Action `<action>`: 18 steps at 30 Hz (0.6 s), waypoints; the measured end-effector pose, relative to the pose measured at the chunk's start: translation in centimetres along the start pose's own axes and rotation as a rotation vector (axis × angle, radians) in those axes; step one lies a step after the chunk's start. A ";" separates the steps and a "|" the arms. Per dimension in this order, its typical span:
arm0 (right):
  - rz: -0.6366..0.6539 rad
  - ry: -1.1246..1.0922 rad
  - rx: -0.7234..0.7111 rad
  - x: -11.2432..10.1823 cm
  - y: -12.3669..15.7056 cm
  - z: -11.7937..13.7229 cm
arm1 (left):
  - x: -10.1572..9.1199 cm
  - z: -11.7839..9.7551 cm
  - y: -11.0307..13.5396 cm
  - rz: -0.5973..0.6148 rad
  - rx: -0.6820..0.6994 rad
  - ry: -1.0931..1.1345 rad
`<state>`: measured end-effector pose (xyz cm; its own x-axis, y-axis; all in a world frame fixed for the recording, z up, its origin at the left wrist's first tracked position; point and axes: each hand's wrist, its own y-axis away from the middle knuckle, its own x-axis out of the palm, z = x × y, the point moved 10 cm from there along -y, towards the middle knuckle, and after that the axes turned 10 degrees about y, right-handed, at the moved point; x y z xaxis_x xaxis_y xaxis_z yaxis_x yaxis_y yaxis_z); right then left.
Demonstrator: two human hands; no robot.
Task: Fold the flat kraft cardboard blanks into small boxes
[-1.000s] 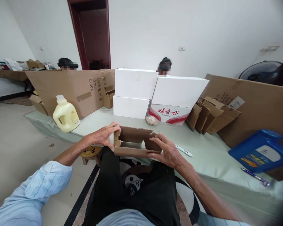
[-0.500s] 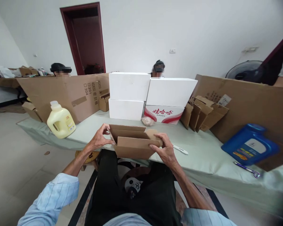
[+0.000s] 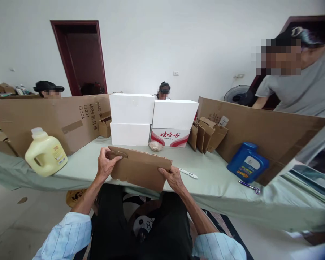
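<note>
Between my two hands is a brown cardboard box [image 3: 142,169], tilted so that one broad side faces me at the table's front edge. My left hand [image 3: 106,163] grips its upper left corner, the thumb lying over a folded flap. On the right end, my right hand [image 3: 173,177] is closed with its thumb on the near face; the fingers behind are hidden. Just right of that hand a white slim tool, perhaps a utility knife [image 3: 188,173], lies on the table. A small clear-wrapped bundle [image 3: 155,146] rests beyond the box.
White boxes [image 3: 131,108] stand stacked at the back, beside folded cartons [image 3: 206,135]. A yellow jug [image 3: 46,153] stands left; a blue bottle [image 3: 247,162] and a purple-handled tool [image 3: 249,186] are right. Large cardboard panels [image 3: 260,133] flank the green-covered table [image 3: 213,187]. A person [image 3: 303,72] leans in behind.
The box's open top faced up before; now it is turned, its broad side towards me and its flaps folded in. My view has swung right, and a person in grey shows at the right.
</note>
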<state>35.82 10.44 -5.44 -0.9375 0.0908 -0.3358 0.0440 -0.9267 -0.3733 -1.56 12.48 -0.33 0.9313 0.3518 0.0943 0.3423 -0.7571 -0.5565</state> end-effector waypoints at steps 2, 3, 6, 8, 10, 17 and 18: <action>0.017 0.000 -0.002 0.1 0.1 0.2 | 0.3 0.4 -0.2 -0.002 0.003 0.037; 0.036 0.000 -0.005 0.2 0.2 0.3 | 0.5 0.5 -0.3 -0.003 0.006 0.053; 0.118 0.004 -0.014 0.4 0.8 0.7 | 0.6 0.4 -0.8 -0.024 0.026 0.112; 0.197 0.035 -0.016 0.7 1.4 0.9 | 0.5 -0.1 -1.3 -0.055 0.040 0.179; 0.267 0.077 -0.015 1.0 2.1 0.9 | 0.4 -0.7 -1.8 -0.074 0.047 0.233; 0.329 0.168 -0.012 1.3 4.0 1.5 | 0.9 -1.9 -3.3 -0.020 0.031 0.303; 0.332 0.180 -0.012 1.2 4.3 1.7 | 1.1 -1.6 -3.4 -0.004 -0.004 0.307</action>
<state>34.32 5.99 -5.96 -0.7960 -0.1498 -0.5865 0.3398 -0.9124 -0.2283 -1.51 14.57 2.99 0.9237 0.1723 0.3422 0.3462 -0.7582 -0.5526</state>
